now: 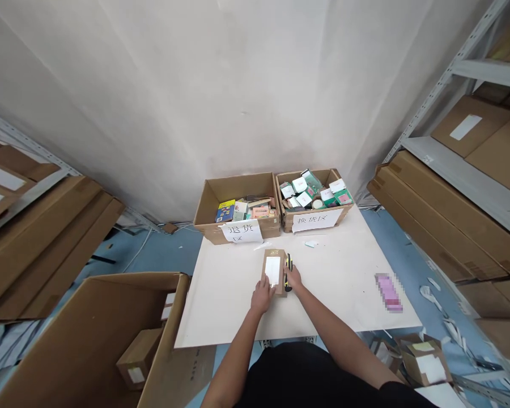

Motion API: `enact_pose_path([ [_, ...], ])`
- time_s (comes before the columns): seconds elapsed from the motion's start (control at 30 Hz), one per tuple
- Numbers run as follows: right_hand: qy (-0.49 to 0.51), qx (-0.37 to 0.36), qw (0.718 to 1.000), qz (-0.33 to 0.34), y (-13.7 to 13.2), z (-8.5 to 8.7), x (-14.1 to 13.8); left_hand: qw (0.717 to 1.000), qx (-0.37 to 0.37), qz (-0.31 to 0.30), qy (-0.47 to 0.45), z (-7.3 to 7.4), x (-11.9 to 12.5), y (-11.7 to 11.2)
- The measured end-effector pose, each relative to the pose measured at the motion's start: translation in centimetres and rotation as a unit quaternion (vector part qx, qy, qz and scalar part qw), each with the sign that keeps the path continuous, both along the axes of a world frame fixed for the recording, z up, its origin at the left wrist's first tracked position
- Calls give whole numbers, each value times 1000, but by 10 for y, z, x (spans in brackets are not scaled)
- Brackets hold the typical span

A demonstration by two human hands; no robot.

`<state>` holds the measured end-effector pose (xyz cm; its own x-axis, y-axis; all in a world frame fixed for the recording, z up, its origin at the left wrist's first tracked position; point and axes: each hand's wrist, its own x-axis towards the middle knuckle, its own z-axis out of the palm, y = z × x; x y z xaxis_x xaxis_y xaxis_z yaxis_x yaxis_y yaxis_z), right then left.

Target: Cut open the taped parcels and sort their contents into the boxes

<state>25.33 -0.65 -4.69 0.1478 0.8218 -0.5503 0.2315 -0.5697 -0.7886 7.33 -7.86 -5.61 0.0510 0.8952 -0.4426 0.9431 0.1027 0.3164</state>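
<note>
on the pale table [331, 289], a small labelled carton [273, 271] lies flat; the left hand [262, 295], fingers loosely spread, rests on its near left edge, and the right hand [294, 277] grips a yellow-and-black cutter [288, 264] along its right side.

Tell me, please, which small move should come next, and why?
Perhaps bring the cutter to the tape at the far end of the small box, since the right hand holds the cutter alongside, the left hand rests on the box, and the box looks closed.
</note>
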Motion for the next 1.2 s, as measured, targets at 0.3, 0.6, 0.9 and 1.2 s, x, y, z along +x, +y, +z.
enact_pose_path([
  [0.3, 89, 4, 995, -38, -30, -15, -27, 971, 10, 202, -128, -20, -98, -1],
  [0.6, 125, 15, 990, -58, -41, -11, -62, 927, 29, 245, -282, -54, -65, -11],
  [0.9, 235, -3, 972, 26, -56, 39, -58, 920, 43, 288, -263, -45, -115, 1],
  [1.2, 158, -25, 986, 38, -61, 46, -98, 997, -2, -13, -78, 15, -146, 59],
])
